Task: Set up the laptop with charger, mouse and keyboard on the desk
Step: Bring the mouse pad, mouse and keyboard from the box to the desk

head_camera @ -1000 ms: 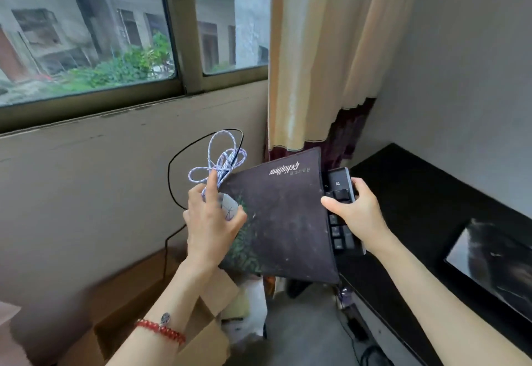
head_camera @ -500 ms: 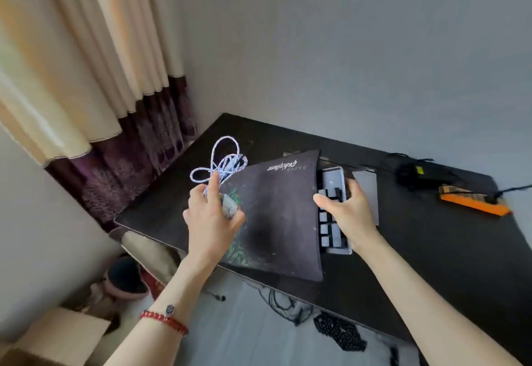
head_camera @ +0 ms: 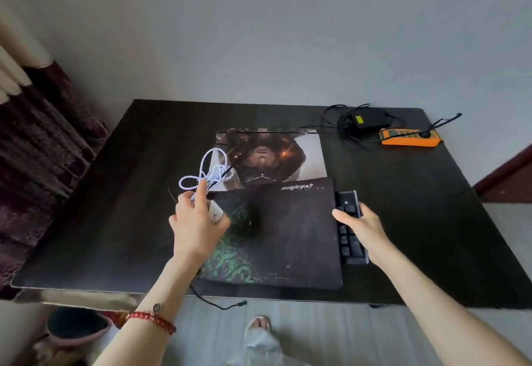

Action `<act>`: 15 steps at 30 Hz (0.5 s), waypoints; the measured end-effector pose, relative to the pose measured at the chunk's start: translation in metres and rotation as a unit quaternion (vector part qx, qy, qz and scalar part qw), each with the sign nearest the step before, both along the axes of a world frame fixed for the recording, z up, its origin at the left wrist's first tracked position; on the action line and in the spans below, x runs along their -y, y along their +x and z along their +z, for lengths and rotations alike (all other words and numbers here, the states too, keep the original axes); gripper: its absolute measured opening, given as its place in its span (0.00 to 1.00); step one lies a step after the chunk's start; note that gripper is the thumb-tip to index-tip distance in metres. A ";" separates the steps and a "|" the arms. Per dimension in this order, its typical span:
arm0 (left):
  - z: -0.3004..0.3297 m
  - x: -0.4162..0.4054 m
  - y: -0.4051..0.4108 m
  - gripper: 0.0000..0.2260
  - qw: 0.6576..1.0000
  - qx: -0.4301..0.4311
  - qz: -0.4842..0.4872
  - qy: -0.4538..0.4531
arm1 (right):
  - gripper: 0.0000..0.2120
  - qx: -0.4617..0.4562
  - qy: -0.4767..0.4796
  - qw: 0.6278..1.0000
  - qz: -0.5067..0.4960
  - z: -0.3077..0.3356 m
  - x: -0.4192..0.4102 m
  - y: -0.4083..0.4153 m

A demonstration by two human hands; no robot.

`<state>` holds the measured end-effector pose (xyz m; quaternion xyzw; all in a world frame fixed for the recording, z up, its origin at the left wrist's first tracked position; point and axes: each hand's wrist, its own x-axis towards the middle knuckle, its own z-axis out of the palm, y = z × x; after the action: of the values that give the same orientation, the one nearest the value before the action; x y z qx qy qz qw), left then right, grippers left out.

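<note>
My left hand (head_camera: 195, 227) grips a small white mouse (head_camera: 215, 213) together with its coiled white cable (head_camera: 205, 177) at the left edge of a dark mouse pad (head_camera: 282, 233). My right hand (head_camera: 364, 229) grips the right end of a black keyboard (head_camera: 349, 227); the pad lies on top of it and hides most of it. Both are held just above the black desk (head_camera: 123, 221). A closed laptop (head_camera: 270, 155) with a picture on its lid lies on the desk behind the pad. The black charger brick (head_camera: 368, 118) with its cables sits at the back right.
An orange power strip (head_camera: 408, 137) lies beside the charger at the back right. A thin black cable (head_camera: 218, 302) hangs off the desk's front edge. A curtain (head_camera: 34, 141) hangs at the left, and a dark bin (head_camera: 74, 327) stands on the floor at lower left.
I have turned from the window to face the desk. Both hands, still carrying the pad, keyboard and mouse, are now over the desk in front of the laptop.
</note>
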<state>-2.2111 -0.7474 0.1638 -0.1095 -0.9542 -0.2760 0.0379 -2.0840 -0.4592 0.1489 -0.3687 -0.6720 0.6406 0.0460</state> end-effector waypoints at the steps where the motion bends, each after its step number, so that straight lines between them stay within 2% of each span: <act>1: -0.005 0.002 -0.006 0.35 1.000 0.013 0.003 -0.009 | 0.11 0.013 -0.007 1.000 -0.003 -0.008 -0.004 0.000; 6: -0.031 0.007 -0.044 0.36 0.996 0.078 -0.003 -0.045 | 0.12 0.067 -0.027 0.997 -0.004 -0.041 -0.023 -0.017; 15: -0.073 -0.033 -0.044 0.37 0.984 0.153 -0.057 -0.066 | 0.11 0.171 0.059 0.984 -0.004 -0.083 -0.022 -0.027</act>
<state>-2.2547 -0.7146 0.0905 -0.1222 -0.9572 -0.2272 -0.1314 -2.1114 -0.4373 0.0661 -0.4720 -0.7053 0.5271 -0.0448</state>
